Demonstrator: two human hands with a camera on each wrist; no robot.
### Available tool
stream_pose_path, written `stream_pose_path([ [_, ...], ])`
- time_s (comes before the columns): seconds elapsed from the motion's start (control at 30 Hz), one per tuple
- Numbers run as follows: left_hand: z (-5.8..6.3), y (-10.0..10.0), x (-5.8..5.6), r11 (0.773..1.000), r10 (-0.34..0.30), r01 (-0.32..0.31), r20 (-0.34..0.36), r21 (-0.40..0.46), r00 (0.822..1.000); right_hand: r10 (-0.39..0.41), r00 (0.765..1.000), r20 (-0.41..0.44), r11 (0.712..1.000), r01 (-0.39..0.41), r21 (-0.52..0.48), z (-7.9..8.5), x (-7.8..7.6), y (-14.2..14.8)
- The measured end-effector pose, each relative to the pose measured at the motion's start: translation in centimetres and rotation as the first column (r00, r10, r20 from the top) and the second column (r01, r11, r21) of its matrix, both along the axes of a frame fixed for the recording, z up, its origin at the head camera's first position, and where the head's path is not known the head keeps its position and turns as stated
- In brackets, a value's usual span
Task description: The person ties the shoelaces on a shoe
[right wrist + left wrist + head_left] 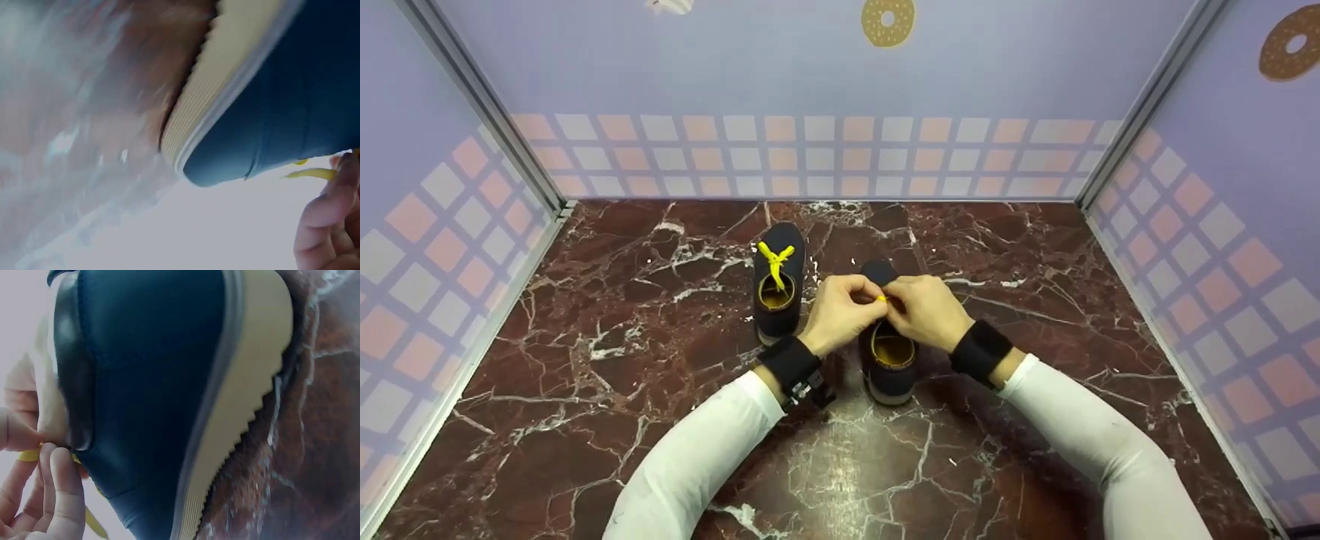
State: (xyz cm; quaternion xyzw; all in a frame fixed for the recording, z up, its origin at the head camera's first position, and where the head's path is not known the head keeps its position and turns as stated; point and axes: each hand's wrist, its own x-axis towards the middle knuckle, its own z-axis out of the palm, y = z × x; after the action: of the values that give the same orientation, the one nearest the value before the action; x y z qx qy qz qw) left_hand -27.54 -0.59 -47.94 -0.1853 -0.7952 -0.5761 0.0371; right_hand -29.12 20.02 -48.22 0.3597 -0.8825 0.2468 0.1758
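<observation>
Both hands meet over the dark blue shoe [894, 379] on the right, whose cream sole rests on the marbled surface. A yellow shoelace [881, 298] shows between the fingertips. My left hand [844, 311] pinches the lace between thumb and finger; in the left wrist view yellow lace [28, 455] pokes out between those fingers. From the other side, my right hand [926, 311] has its fingers curled at the lace, and a lace end [312, 173] sticks out beside them in the right wrist view. The hands hide most of the knot area.
Left of the hands stands a second dark shoe [780, 319] with a yellow bow [776, 259] tied on its front. Patterned panels [840, 82] enclose the marbled surface [645, 375] at the back and both sides.
</observation>
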Motion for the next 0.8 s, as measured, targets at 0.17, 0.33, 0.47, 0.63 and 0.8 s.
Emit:
stream_pose_path([
  [0.17,0.1,0.1,-0.1,1.0,-0.004,0.004,-0.017,0.007,1.0,-0.002,0.994,0.111,0.999,0.006,-0.036,0.3,-0.3,0.2],
  [0.33,0.0,0.2,-0.1,1.0,0.008,-0.008,-0.01,0.023,1.0,0.08,0.856,0.511,0.969,0.053,-0.241,0.7,-0.9,0.8],
  [0.47,0.1,0.2,0.2,1.0,0.016,-0.016,-0.031,-0.003,0.999,0.218,0.614,0.758,0.914,0.144,-0.38,1.0,-1.2,1.4],
  [0.63,0.1,0.4,0.4,0.999,0.015,-0.019,-0.09,-0.044,0.996,0.384,0.27,0.883,0.815,0.351,-0.462,1.6,-1.3,2.0],
  [0.8,0.2,0.6,0.5,0.995,0.03,-0.044,-0.148,-0.089,0.988,0.422,0.156,0.893,0.805,0.388,-0.448,2.0,-1.3,2.3],
])
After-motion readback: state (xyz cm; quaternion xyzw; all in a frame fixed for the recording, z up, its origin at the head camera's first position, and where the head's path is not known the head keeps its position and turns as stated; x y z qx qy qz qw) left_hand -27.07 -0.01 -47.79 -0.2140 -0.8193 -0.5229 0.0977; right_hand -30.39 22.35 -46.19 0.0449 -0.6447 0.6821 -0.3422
